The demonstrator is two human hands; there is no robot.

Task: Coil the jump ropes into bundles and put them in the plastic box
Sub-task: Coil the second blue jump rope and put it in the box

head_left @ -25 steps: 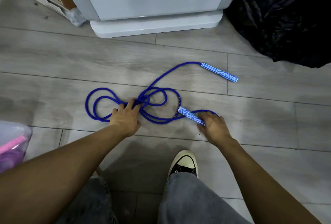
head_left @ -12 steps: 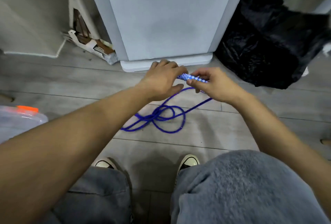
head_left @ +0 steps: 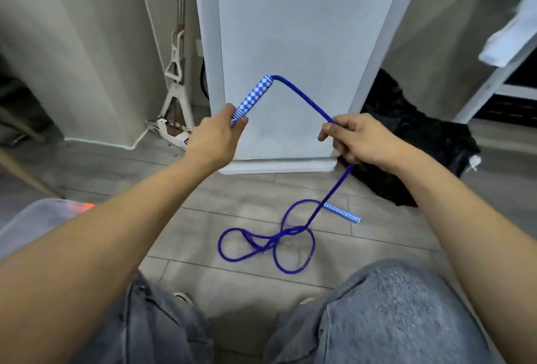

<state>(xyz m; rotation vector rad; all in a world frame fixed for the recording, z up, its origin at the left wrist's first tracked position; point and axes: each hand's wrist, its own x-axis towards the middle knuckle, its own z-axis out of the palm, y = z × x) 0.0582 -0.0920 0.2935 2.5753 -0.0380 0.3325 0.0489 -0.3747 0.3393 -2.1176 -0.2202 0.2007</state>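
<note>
Plastic box (head_left: 35, 218) sat at near left on floor (head_left: 203, 206). Blue jump rope (head_left: 290, 235) lay looped on floor, second handle (head_left: 343, 213) beside. Left hand (head_left: 215, 139) gripped raised handle (head_left: 254, 97); right hand (head_left: 360, 139) pinched cord.

A tall white appliance (head_left: 305, 52) stands straight ahead of me on the grey wood-plank floor (head_left: 226, 206), its rounded base (head_left: 279, 164) resting on the boards. Just to its right a crumpled black plastic bag (head_left: 412, 142) slumps on the floor against the wall. To its left, a white folded frame (head_left: 174, 87) leans upright in the corner, with torn cardboard (head_left: 171, 134) at its foot. A pale curtain (head_left: 69, 52) hangs further left. At the upper right, a white cloth (head_left: 511, 32) drapes over a slanted white rail (head_left: 494, 78). My knees in grey jeans (head_left: 386, 314) fill the lower edge, shoe tips (head_left: 181, 296) just showing between them.
</note>
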